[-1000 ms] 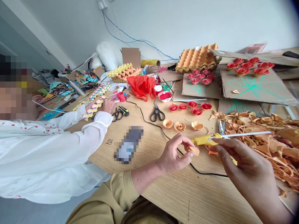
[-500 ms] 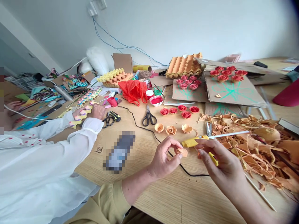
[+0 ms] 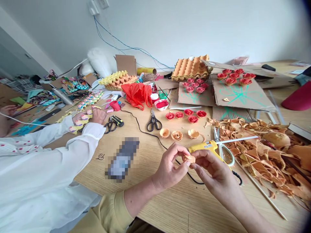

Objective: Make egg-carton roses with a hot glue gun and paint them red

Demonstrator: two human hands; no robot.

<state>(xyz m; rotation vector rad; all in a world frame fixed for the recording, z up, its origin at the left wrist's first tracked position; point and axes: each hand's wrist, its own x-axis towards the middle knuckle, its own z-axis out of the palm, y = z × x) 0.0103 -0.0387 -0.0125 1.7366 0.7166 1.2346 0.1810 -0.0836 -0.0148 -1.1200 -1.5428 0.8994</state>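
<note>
Between thumb and forefinger, my left hand (image 3: 171, 166) pinches a small orange piece (image 3: 190, 159) of what looks like egg carton. The fingers of my right hand (image 3: 211, 168) close on the right side of that same piece. Just behind my hands lies a yellow glue gun (image 3: 206, 147) with its black cord. Farther back stand three unpainted orange cups, the middle one (image 3: 177, 135) holding a rosette. Several red roses (image 3: 193, 119) sit behind them. White-handled scissors (image 3: 227, 153) lie right of the glue gun.
Orange scraps (image 3: 272, 149) heap at the right beside a thin stick (image 3: 262, 191). Black scissors (image 3: 153, 122) and a blurred phone (image 3: 123, 158) lie left of centre. At the left, a person in white sleeves (image 3: 73, 149) handles a yellow carton strip (image 3: 81, 122). Roses stand on cardboard (image 3: 243, 94) behind.
My right hand has moved left from beside the glue gun to the orange piece and now touches it. The glue gun and white-handled scissors show more fully.
</note>
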